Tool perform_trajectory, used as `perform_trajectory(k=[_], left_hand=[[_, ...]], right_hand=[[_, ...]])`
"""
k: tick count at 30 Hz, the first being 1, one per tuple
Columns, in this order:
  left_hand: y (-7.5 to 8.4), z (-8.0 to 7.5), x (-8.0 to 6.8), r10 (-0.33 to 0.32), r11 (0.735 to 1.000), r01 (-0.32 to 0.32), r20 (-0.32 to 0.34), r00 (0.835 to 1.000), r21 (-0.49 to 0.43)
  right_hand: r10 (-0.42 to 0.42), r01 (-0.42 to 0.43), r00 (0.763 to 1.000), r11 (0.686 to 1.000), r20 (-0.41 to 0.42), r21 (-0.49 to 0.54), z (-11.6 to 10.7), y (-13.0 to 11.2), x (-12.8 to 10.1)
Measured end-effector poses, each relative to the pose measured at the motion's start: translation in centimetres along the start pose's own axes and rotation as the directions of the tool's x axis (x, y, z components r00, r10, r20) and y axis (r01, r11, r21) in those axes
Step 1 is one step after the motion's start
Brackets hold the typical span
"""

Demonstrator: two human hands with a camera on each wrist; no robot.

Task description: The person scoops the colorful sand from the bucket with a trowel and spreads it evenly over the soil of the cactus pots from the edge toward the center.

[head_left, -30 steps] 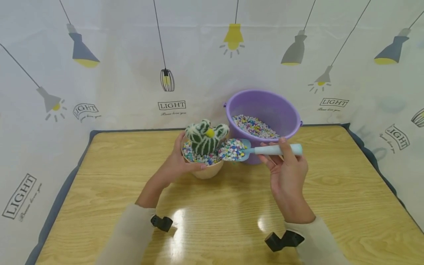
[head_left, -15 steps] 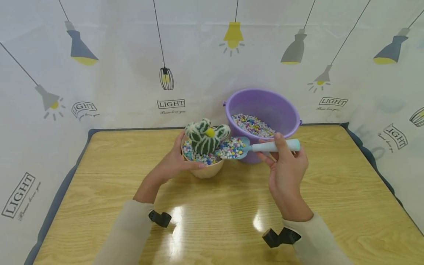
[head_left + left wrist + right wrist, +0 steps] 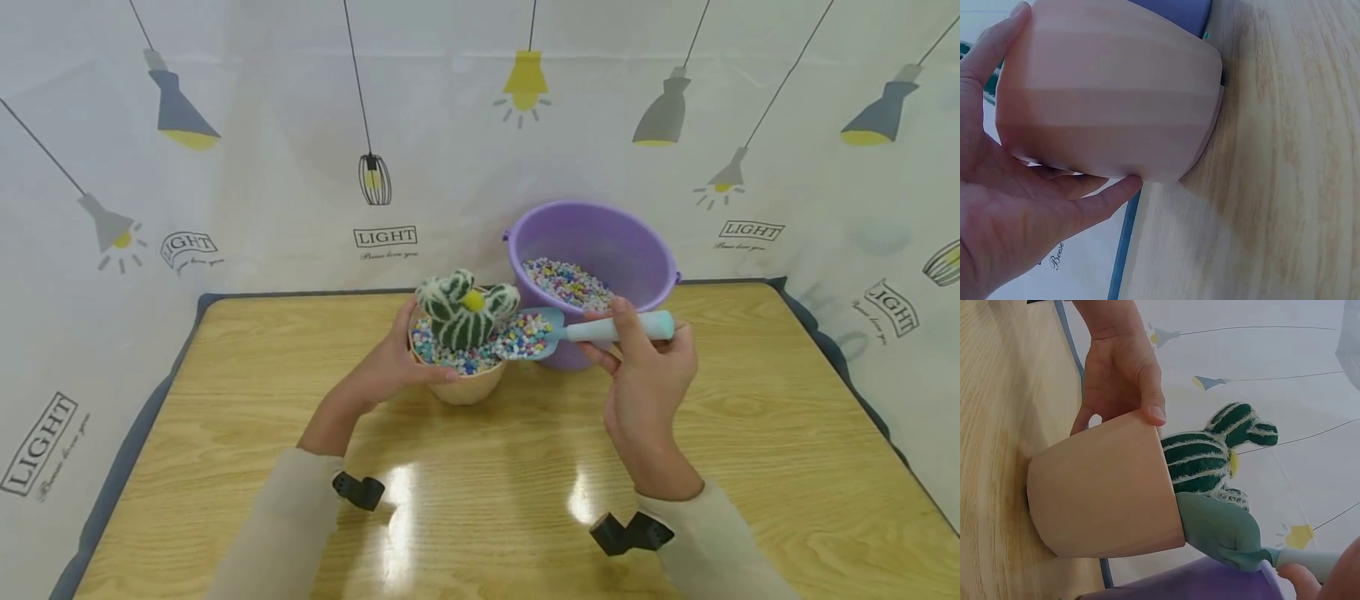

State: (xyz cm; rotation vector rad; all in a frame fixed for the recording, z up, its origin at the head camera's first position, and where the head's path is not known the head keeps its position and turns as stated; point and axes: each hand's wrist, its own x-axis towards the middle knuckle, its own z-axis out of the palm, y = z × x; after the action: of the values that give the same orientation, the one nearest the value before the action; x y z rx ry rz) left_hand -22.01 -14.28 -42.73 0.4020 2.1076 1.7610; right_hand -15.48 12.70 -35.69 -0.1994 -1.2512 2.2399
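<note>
My left hand (image 3: 390,371) grips the side of a peach pot (image 3: 465,387) (image 3: 1110,100) (image 3: 1104,487) standing on the wooden table (image 3: 480,483). A green knitted cactus (image 3: 465,312) (image 3: 1210,456) with a yellow dot sits in the pot among coloured pebbles. My right hand (image 3: 645,375) holds the pale handle of a small teal scoop (image 3: 558,329) (image 3: 1229,534). The scoop's blade, loaded with pebbles, rests tilted at the pot's right rim. Behind it stands a purple bucket (image 3: 596,250) with coloured pebbles in it.
A printed white curtain with lamp drawings surrounds the table on the back and sides. A grey border runs along the table's edges. Bare wood lies to the left, right and front of the pot. Black wrist camera mounts show on both sleeves.
The scoop moved left from beside the pot to its rim and tilted, with pebbles sliding toward the pot. My left hand stayed on the pot.
</note>
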Motion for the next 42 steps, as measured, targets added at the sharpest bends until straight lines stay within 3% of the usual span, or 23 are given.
perform_trajectory(k=[13, 20, 24, 27, 30, 37, 42], left_hand=[[0.3, -1.3, 0.4, -0.025, 1.000, 0.027, 0.091, 0.995, -0.013], [0.6, -0.6, -0.4, 0.009, 1.000, -0.008, 0.042, 0.999, -0.019], [0.6, 0.6, -0.7, 0.074, 0.997, -0.073, -0.020, 0.997, 0.026], [0.6, 1.5, -0.3, 0.174, 0.984, -0.171, -0.059, 0.983, 0.044], [0.7, 2.0, -0.1, 0.217, 0.976, -0.215, -0.087, 0.972, 0.035], [1.6, 1.5, -0.3, 0.088, 0.994, -0.083, -0.069, 0.994, 0.069], [1.6, 0.8, -0.1, 0.015, 0.995, -0.010, -0.054, 0.998, 0.102]], right_hand=[[-0.026, 0.026, 1.000, 0.999, -0.010, -0.025, 0.3, -0.1, 0.1], [-0.040, 0.040, 0.999, 0.998, -0.001, -0.043, 0.4, -0.1, -0.1], [-0.045, 0.045, 0.999, 0.997, 0.006, -0.062, 0.4, -0.1, -0.3], [-0.053, 0.053, 0.999, 0.997, 0.009, -0.056, 0.5, -0.2, -0.4], [-0.073, 0.074, 0.997, 0.996, 0.016, -0.051, 0.6, -0.2, -0.5], [-0.114, 0.117, 0.992, 0.991, 0.044, -0.066, 0.9, 0.2, -0.8], [-0.142, 0.147, 0.987, 0.986, 0.068, -0.081, 1.2, 0.3, -0.9]])
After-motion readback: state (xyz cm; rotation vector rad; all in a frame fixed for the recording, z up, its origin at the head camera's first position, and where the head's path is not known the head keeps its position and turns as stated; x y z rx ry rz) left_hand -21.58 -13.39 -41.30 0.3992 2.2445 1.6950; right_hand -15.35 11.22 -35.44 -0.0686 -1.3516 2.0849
